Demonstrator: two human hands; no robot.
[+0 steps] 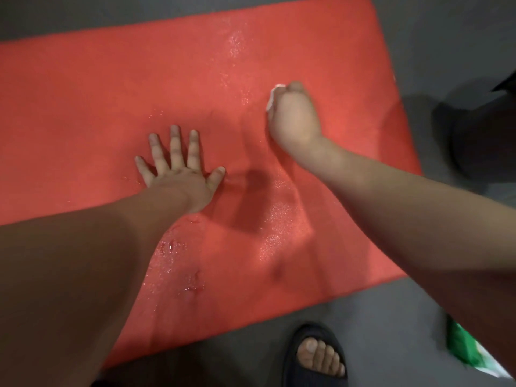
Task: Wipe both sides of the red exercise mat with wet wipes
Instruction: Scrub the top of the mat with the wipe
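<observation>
The red exercise mat (pixel 97 93) lies flat on a grey floor and fills most of the view. Wet streaks and drops glisten on it in the middle and near its front edge. My left hand (pixel 178 169) presses flat on the mat with fingers spread. My right hand (pixel 296 115) is curled round a white wet wipe (pixel 272 99) and holds it against the mat right of centre; only the wipe's left edge shows past the fingers.
Grey floor (pixel 363 325) surrounds the mat. My foot in a black slide sandal (pixel 314 358) stands just off the mat's front edge. A green and white packet (pixel 469 350) lies at the bottom right. A dark object (pixel 485 135) sits beyond the mat's right edge.
</observation>
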